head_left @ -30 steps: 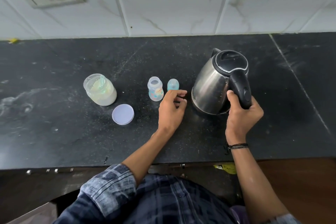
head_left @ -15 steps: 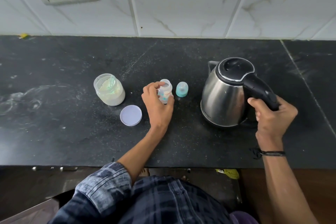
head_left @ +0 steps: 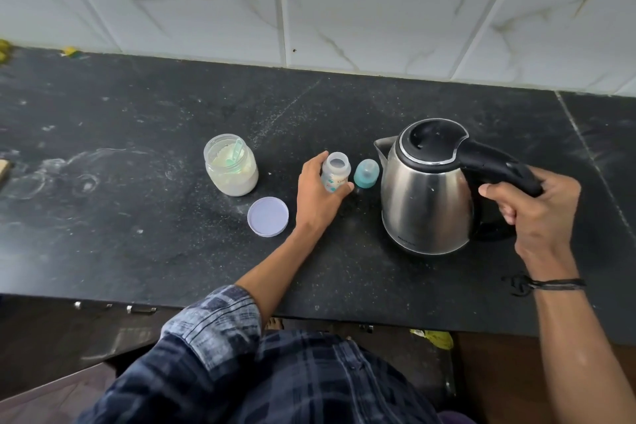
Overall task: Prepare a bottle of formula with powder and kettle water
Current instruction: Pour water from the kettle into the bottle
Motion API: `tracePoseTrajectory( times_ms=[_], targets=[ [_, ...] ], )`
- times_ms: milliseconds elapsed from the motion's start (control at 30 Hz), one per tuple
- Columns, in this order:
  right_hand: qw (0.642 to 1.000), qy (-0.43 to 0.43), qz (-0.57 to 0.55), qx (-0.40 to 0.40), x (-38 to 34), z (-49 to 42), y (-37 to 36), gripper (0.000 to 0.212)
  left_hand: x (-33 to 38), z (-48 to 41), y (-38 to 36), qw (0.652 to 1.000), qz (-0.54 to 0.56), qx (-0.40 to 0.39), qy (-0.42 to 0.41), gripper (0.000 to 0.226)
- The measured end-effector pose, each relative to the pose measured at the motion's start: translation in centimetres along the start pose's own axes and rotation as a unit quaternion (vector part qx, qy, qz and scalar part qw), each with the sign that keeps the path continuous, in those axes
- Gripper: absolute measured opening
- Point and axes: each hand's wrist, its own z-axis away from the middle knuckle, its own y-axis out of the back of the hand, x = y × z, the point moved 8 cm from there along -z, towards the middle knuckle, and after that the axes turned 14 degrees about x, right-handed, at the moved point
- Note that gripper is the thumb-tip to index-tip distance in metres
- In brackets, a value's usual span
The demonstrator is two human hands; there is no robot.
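Bottle (head_left: 335,177): uncapped, upright, mid-table; left hand (head_left: 318,198), fingers curled round it. Kettle (head_left: 426,196): just right of it; right hand (head_left: 540,213) grips the handle. Step, likely: adding water. Next: lift, tip spout over bottle mouth.

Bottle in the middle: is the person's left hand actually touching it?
Touching. The head view shows the left hand wrapped round the bottle, fingers on its far side and thumb against its near side.
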Motion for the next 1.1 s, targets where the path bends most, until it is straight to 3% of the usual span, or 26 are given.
tracePoseTrajectory(
  times_ms=[100,167,267,333,433,833,1100],
  targets=[
    [1.000,-0.002,0.013,-0.019,-0.7,-0.5,-0.8,0.035,-0.1,-0.4,0.0,1.000,-0.005,-0.007,0.023,0.071],
    [0.999,-0.008,0.026,-0.031,-0.9,-1.0,-1.3,0.021,-0.2,-0.6,0.1,0.999,-0.008,-0.009,0.030,0.069],
    [0.998,-0.001,0.037,-0.055,-1.6,-1.5,-2.3,0.025,-0.3,-0.9,0.2,0.999,-0.012,-0.008,0.033,0.069],
    [0.996,0.003,0.048,-0.072,-1.7,-1.9,-2.9,0.011,-0.3,-1.0,0.2,0.999,-0.013,-0.006,0.033,0.069],
    [0.994,0.009,0.061,-0.085,-1.9,-2.4,-3.6,0.026,0.2,-1.1,0.5,1.000,-0.004,0.003,0.023,0.067],
    [0.989,0.003,0.096,-0.113,-2.6,-3.5,-5.2,0.007,1.9,-1.2,1.4,1.000,0.014,0.009,-0.003,0.066],
    [0.984,0.004,0.120,-0.130,-2.7,-3.9,-6.3,0.008,1.8,-1.4,1.7,1.000,0.011,0.011,-0.003,0.065]
  ],
)
